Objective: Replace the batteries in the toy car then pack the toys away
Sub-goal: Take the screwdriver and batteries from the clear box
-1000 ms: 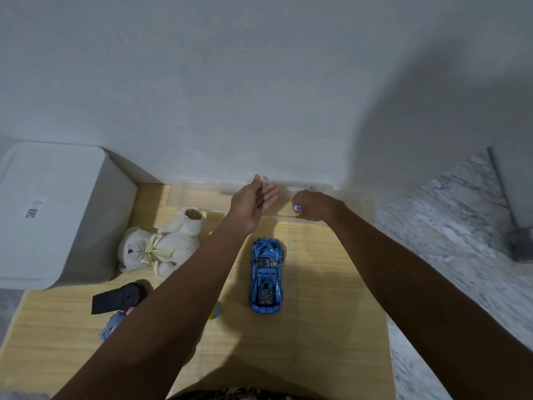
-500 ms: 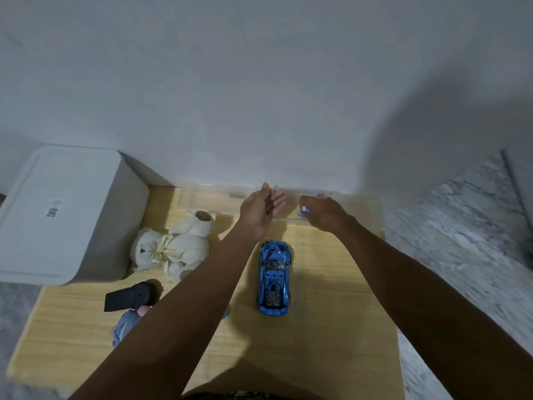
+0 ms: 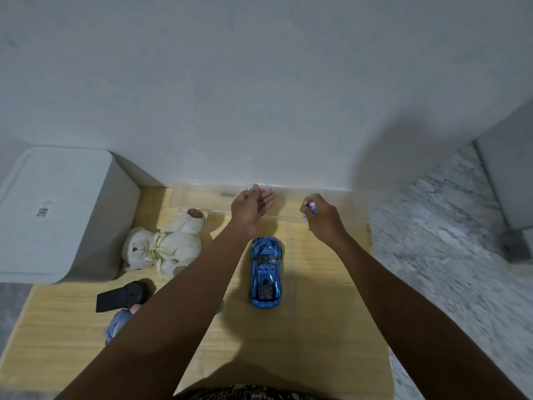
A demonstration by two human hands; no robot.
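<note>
A shiny blue toy car [image 3: 266,273] stands upright in the middle of the wooden table [image 3: 317,327], nose toward the wall. Behind it a clear plastic box [image 3: 202,197] lies along the wall. My left hand [image 3: 251,210] hovers over the box's front edge with its fingers straight and holds nothing. My right hand [image 3: 321,216] is further right over the box and pinches small blue and white batteries [image 3: 310,207] in its fingertips. A white teddy bear [image 3: 164,245] lies at the left.
A large white lidded bin [image 3: 54,215] stands left of the table. A black remote-like object [image 3: 121,295] and a small blue toy [image 3: 118,324] lie near my left forearm. Marble floor [image 3: 447,241] extends to the right.
My right hand has lifted and drawn back to the right with the batteries now showing in its fingertips. The left hand has stayed over the box's edge.
</note>
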